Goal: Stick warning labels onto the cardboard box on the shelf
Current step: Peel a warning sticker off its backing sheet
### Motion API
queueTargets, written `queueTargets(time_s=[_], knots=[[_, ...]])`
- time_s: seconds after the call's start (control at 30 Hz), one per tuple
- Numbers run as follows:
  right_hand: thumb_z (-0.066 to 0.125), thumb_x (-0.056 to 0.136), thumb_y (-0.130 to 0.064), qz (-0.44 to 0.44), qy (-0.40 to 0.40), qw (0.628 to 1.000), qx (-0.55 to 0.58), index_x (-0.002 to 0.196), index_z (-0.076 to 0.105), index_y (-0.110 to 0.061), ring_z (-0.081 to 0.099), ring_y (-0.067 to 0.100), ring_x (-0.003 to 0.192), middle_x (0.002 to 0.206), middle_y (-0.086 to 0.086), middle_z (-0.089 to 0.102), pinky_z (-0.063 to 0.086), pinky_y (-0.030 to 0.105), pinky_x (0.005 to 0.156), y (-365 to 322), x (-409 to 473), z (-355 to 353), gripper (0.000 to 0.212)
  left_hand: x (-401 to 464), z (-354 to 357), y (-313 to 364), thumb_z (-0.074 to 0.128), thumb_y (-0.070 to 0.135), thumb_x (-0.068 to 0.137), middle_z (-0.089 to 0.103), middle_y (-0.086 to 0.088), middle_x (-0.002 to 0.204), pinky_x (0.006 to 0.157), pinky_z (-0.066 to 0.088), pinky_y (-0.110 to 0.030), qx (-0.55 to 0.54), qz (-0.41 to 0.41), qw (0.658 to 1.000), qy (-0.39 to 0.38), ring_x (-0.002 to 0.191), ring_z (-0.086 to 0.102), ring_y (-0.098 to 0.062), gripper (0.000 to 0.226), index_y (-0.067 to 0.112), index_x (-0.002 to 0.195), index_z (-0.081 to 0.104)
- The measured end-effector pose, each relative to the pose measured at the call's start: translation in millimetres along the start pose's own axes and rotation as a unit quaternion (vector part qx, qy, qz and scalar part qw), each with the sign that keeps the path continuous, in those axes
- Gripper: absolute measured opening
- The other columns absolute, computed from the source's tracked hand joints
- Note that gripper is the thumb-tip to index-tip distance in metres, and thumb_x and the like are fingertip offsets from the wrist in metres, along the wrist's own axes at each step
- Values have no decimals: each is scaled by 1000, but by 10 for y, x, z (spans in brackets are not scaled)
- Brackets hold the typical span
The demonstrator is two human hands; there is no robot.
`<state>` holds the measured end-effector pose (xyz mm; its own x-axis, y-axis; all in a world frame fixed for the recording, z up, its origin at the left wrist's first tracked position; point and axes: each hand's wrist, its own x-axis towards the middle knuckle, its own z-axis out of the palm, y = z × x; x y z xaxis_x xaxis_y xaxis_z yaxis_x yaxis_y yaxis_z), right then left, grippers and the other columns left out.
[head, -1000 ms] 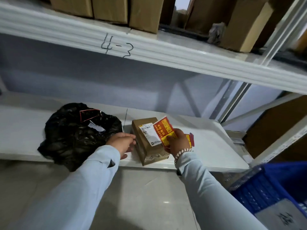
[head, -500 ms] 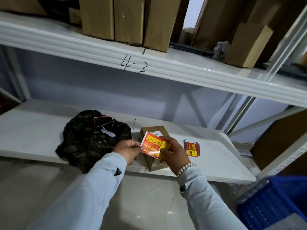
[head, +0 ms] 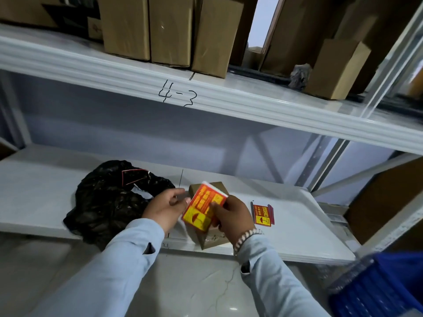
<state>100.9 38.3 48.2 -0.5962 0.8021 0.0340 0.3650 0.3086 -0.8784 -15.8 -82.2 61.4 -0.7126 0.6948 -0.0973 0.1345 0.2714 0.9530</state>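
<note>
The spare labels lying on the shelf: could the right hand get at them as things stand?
Probably not at once: the right hand is pinching a warning label. The spare labels lie uncovered just beside it, though.

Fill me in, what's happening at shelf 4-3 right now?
A person in light blue sleeves is labelling a small cardboard box at the front edge of the lower shelf. The right hand holds a red and yellow warning label above the box, and the left hand pinches its left edge. It is not stuck down yet. More labels lie on the shelf to the right; a black plastic bag sits on the left.
</note>
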Motion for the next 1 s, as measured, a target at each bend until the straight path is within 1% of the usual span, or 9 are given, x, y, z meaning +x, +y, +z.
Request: queueTargets(time_s=[0.13,0.33,0.5,0.63,0.7,0.77,0.87,0.93,1.0], knots=[[62,86,-14,124,25,949,287,86,68,-16,67,30,68,83,16,72,53,37,64,2,56,26,6,1,41,-9,58,18,93,70,-5,96,59,48,-18,-38,-45,997,-46,75,62,-14,15,12,105,65],[56,91,-4,177,-9,888,425,115,58,-2,71,21,64,78,13,72,57,29,56,-82,-42,21,24,21,100,17,55,17,94,67,3,80,62,42,-25,-83,-42,996,-11,68,59,-13,20,27,78,60],[55,92,-1,190,-14,871,454,112,56,0,69,19,56,61,9,70,56,25,50,-116,-81,8,20,5,110,19,55,14,94,65,4,79,60,44,-24,-84,-45,995,-18,68,59,-11,20,26,80,61],[70,80,-17,197,33,913,357,107,60,-3,72,25,68,82,14,72,60,36,65,-106,-57,47,32,-10,122,31,54,13,94,64,3,77,63,44,-26,-78,-42,996,-14,68,58,-13,20,25,81,62],[81,63,-35,179,80,958,209,110,55,-11,70,25,86,101,7,70,57,45,83,-137,-68,70,59,-19,133,46,53,12,95,64,3,77,64,44,-26,-77,-40,996,-18,70,58,-15,18,23,83,62],[80,69,-29,111,148,982,48,120,45,-17,58,22,103,117,2,55,49,41,96,-171,-126,65,63,-39,142,69,52,13,95,64,3,77,65,44,-26,-81,-42,996,-20,72,59,-15,21,24,80,61],[73,76,-28,-91,212,960,-157,118,53,-20,45,27,116,127,7,48,39,32,91,-193,-217,15,48,-52,150,84,52,13,95,65,2,77,74,50,-32,-95,-52,994,-23,76,59,-17,22,24,79,62],[62,78,-37,-195,158,941,-228,105,61,-26,48,23,111,118,0,58,42,32,88,-175,-215,30,29,-60,158,95,51,14,96,65,-3,79,78,50,-36,-115,-57,991,-24,77,58,-19,23,22,78,64],[51,81,-46,-211,99,938,-255,101,61,-32,54,21,106,109,-7,65,44,37,91,-138,-192,79,26,-52,169,107,51,15,96,62,-9,82,72,46,-35,-149,-61,987,-26,75,54,-22,25,20,77,65]])
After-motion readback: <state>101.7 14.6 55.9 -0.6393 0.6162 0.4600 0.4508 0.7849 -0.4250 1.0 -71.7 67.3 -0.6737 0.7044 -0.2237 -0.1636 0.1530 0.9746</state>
